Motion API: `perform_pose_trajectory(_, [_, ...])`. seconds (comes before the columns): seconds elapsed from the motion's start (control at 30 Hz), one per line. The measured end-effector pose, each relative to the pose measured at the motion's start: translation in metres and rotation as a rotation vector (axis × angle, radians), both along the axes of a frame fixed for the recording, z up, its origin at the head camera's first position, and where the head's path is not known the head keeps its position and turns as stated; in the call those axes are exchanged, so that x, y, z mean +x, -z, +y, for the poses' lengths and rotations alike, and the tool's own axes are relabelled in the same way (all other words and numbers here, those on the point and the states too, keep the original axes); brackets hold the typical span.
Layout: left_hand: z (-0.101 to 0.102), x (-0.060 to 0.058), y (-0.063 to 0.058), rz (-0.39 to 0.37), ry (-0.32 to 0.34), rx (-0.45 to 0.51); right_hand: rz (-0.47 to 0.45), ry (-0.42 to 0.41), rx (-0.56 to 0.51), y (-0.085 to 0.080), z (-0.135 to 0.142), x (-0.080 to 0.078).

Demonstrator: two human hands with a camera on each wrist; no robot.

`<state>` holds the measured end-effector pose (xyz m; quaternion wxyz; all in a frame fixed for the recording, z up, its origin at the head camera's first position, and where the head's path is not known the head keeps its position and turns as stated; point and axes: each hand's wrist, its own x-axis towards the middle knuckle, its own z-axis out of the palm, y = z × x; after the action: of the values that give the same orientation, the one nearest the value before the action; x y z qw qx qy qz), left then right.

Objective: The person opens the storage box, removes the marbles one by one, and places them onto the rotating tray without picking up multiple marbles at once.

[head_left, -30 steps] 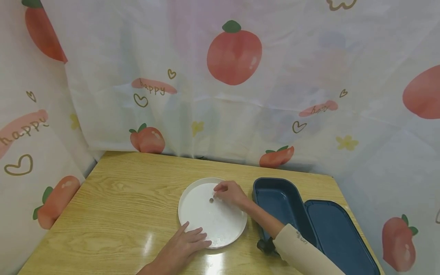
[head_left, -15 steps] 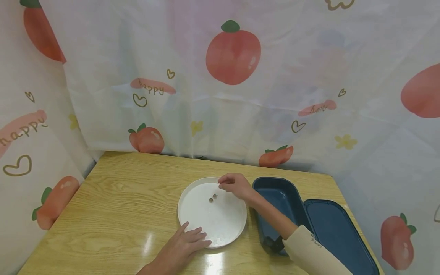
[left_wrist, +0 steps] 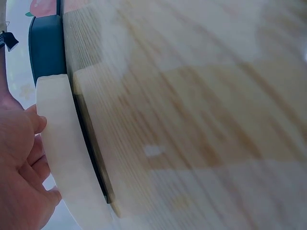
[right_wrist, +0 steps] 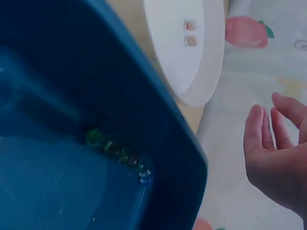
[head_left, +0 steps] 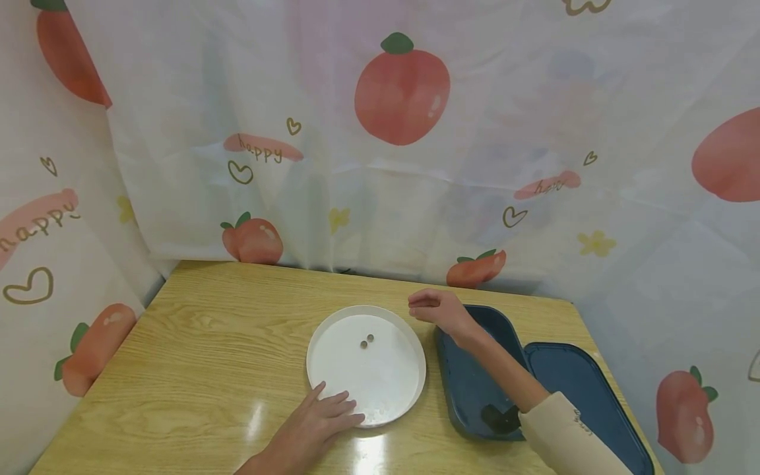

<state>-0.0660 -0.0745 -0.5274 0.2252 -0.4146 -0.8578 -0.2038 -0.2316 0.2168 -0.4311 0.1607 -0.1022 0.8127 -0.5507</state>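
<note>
Plate (head_left: 368,382) on the worktop (head_left: 225,343): two marbles (head_left: 364,344) in its far half, just beside each other, pair lined up near-left to far-right. Marbles are round, so no long axis to call. Bin (head_left: 466,376) right of it, long axis running away from me; row of marbles (right_wrist: 115,149) along the foot of one wall. My right hand (head_left: 445,313): in the air by the bin's far-left corner, fingers loosely bent, thumb apart, nothing held. My left hand (head_left: 320,422): fingers spread on the plate's near-left rim.
</note>
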Motion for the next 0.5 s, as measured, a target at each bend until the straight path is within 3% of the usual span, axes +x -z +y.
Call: perform_pose_trajectory(0.5, [0.001,0.001,-0.001,-0.005,-0.01,-0.001,-0.02,0.057,0.032,0.008,0.045,-0.008])
